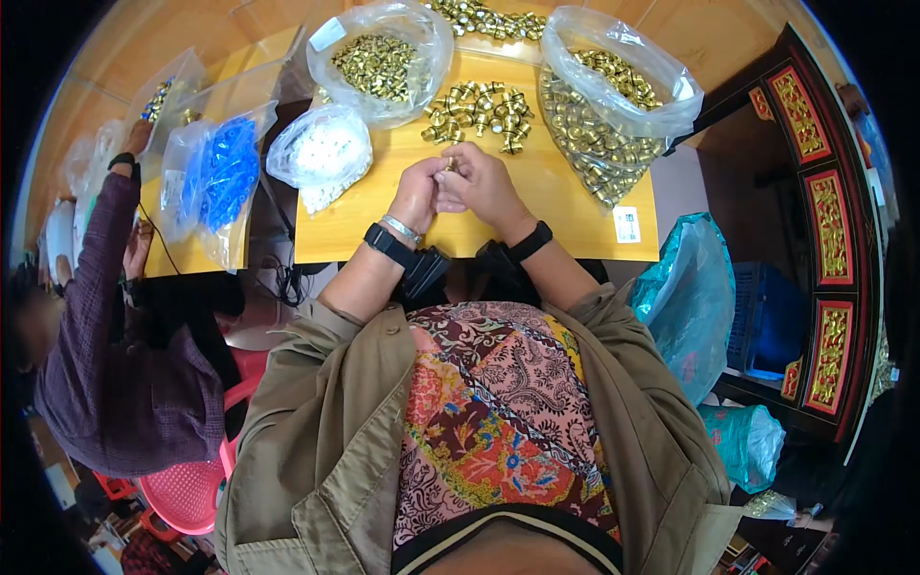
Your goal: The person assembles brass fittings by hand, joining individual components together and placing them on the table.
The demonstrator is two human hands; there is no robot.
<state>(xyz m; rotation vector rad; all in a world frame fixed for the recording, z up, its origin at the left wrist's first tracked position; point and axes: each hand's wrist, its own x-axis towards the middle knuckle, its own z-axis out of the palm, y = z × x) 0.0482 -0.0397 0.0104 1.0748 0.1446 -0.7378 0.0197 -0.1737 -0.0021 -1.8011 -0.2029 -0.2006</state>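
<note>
Over the front part of the yellow table (359, 225), my left hand (418, 196) and my right hand (485, 185) meet. Both are closed, with a small brass fitting (450, 166) pinched between their fingertips, mostly hidden by them. Just beyond lies a loose pile of brass fittings (479, 113). Left of my hands is a clear bag of small white parts (331, 149). Behind it stands an open bag of small brass pieces (376, 69). At the right, a large open bag (599, 120) is full of brass fittings.
More brass fittings (489, 19) lie at the table's far edge. On the left table is a bag of blue parts (225, 177), where a co-worker's hand (141, 136) reaches toward a clear bin. A teal plastic bag (685, 297) and a blue crate (767, 316) stand to the right.
</note>
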